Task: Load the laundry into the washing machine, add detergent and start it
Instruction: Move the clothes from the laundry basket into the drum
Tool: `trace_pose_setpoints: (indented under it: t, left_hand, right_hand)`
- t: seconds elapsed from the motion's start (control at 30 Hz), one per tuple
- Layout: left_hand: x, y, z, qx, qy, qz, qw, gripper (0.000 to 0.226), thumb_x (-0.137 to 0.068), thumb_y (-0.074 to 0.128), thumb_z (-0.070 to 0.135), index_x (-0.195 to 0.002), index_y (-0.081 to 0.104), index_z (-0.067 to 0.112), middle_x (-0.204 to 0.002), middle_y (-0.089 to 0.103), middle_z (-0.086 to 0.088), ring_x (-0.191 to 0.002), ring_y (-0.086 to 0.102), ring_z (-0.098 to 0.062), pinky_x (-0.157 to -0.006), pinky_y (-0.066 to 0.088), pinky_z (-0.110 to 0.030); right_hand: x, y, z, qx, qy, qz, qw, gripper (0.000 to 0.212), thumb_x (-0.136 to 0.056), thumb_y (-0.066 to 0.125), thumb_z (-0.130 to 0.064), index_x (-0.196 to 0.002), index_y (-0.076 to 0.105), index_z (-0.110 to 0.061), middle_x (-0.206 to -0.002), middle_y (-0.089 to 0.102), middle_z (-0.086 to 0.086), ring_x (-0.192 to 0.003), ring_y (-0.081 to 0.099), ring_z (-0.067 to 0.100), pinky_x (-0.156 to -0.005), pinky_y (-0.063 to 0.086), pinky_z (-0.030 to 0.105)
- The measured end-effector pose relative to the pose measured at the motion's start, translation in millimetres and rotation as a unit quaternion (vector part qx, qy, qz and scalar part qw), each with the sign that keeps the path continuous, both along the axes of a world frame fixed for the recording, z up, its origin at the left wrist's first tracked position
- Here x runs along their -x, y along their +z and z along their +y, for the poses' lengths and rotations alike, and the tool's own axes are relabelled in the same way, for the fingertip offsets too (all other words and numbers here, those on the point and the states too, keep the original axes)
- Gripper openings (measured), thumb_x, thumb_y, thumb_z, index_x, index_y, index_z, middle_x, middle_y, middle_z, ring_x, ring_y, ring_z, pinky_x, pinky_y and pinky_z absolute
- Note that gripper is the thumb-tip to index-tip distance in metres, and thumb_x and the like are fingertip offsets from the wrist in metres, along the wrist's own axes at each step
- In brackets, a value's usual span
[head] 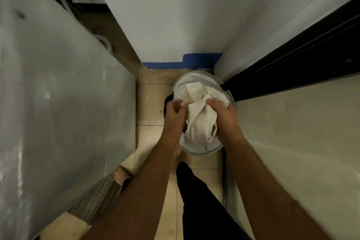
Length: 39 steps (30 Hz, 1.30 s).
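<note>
A round pale laundry basket (194,153) stands on the tiled floor in a narrow gap, seen from above. Off-white crumpled laundry (198,91) fills it. My right hand (224,115) is closed around a bunched fold of the off-white cloth over the basket's right side. My left hand (174,112) pinches the same cloth at its left edge, fingers curled. A large grey appliance (58,103), possibly the washing machine, fills the left of the view; its door and controls are hidden.
A white wall (175,15) with blue tape (183,61) at its base closes the far end. A cream surface with a black strip (292,68) runs along the right. My dark trouser leg (198,200) and bare foot (121,175) stand on the beige tiles.
</note>
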State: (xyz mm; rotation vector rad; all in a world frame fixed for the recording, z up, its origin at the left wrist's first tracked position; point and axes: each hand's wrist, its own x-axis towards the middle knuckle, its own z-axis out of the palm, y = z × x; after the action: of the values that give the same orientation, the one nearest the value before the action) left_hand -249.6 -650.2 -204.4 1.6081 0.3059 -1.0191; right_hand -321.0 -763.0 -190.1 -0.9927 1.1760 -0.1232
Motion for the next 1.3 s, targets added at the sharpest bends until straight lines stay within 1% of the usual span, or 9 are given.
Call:
trace_pose_setpoints:
  t: [0.1,0.2,0.37,0.57,0.63,0.8,0.9,1.07,1.3]
  left_hand:
    - [-19.2,62.9,27.7,0.078,0.078,0.082,0.991,0.048,-0.095,0.033,0.062,-0.112,0.059,0.026,-0.101,0.071,0.013,-0.092,0.066,-0.003,-0.091,0.051,-0.039]
    - [-35.2,112.9,47.4,0.162,0.091,0.111,0.976,0.079,-0.086,0.022,0.079,-0.134,0.056,0.025,-0.131,0.062,-0.002,-0.123,0.057,-0.022,-0.111,0.036,-0.049]
    - [-42.5,194.1,64.5,0.237,0.116,0.077,0.962,0.069,-0.093,0.033,0.065,-0.129,0.06,0.013,-0.126,0.064,-0.014,-0.116,0.062,-0.024,-0.097,0.049,-0.037]
    - [-35.9,235.9,101.7,0.243,0.135,-0.093,0.956,0.055,-0.088,0.059,0.043,-0.133,0.051,0.011,-0.125,0.064,-0.014,-0.114,0.064,-0.022,-0.092,0.054,-0.032]
    - [-34.8,239.6,118.0,0.212,0.154,-0.138,0.955,0.044,-0.089,0.067,0.025,-0.13,0.054,0.016,-0.121,0.067,-0.008,-0.11,0.066,-0.02,-0.092,0.054,-0.034]
    - [-56.8,246.8,184.1,0.122,0.289,-0.16,0.936,0.051,-0.072,0.066,0.027,-0.122,0.061,0.019,-0.113,0.07,-0.004,-0.103,0.068,-0.02,-0.094,0.053,-0.044]
    - [-80.7,248.8,239.9,0.125,0.374,-0.146,0.907,0.039,-0.072,0.061,0.02,-0.11,0.066,0.01,-0.102,0.073,-0.01,-0.096,0.07,-0.027,-0.092,0.054,-0.05]
    - [-110.9,264.0,315.5,0.104,0.36,-0.182,0.909,0.031,-0.08,0.053,0.021,-0.106,0.067,0.011,-0.101,0.072,-0.01,-0.096,0.068,-0.028,-0.091,0.054,-0.047]
    - [-153.9,260.6,409.3,0.103,0.277,-0.135,0.946,0.045,-0.079,0.051,0.043,-0.114,0.067,0.02,-0.109,0.072,-0.009,-0.103,0.067,-0.029,-0.096,0.051,-0.051]
  right_hand:
    - [-19.4,63.9,5.8,-0.036,0.045,-0.019,0.998,0.013,-0.091,0.061,-0.017,-0.101,0.069,-0.017,-0.102,0.072,0.008,-0.111,0.064,0.032,-0.091,0.051,0.041]
    - [-34.2,119.7,15.6,-0.06,0.146,-0.014,0.987,0.037,-0.094,0.055,-0.021,-0.124,0.06,-0.001,-0.13,0.059,0.024,-0.126,0.051,0.043,-0.105,0.043,0.05]
    - [-65.4,189.0,54.6,0.023,0.245,-0.07,0.967,0.019,-0.093,0.058,-0.024,-0.105,0.062,-0.01,-0.097,0.065,0.007,-0.097,0.064,0.027,-0.087,0.053,0.04]
    - [-109.8,209.5,107.3,0.356,0.3,-0.063,0.883,0.037,-0.083,0.051,-0.049,-0.089,0.068,-0.017,-0.083,0.07,0.001,-0.077,0.067,0.019,-0.077,0.057,0.043]
    - [-120.7,212.7,127.4,0.318,0.299,-0.086,0.896,0.054,-0.086,0.041,-0.061,-0.102,0.069,-0.018,-0.094,0.072,0.001,-0.088,0.068,0.019,-0.085,0.055,0.042]
    - [-131.8,224.5,192.4,-0.048,0.368,-0.163,0.914,0.076,-0.085,0.042,-0.076,-0.132,0.059,-0.019,-0.126,0.066,0.007,-0.12,0.061,0.022,-0.109,0.042,0.041]
    - [-137.8,221.5,230.7,-0.021,0.458,-0.2,0.866,0.083,-0.076,0.067,-0.069,-0.144,0.046,-0.026,-0.14,0.057,0.002,-0.129,0.054,0.023,-0.112,0.038,0.048]
    - [-162.0,237.4,303.3,-0.021,0.529,-0.254,0.81,0.062,-0.09,0.067,-0.033,-0.146,0.039,-0.028,-0.136,0.06,0.003,-0.123,0.06,0.026,-0.092,0.054,0.046]
    - [-212.1,231.2,387.8,-0.013,0.471,-0.247,0.847,0.048,-0.085,0.069,-0.007,-0.131,0.058,-0.011,-0.123,0.067,0.016,-0.114,0.064,0.035,-0.097,0.051,0.054]
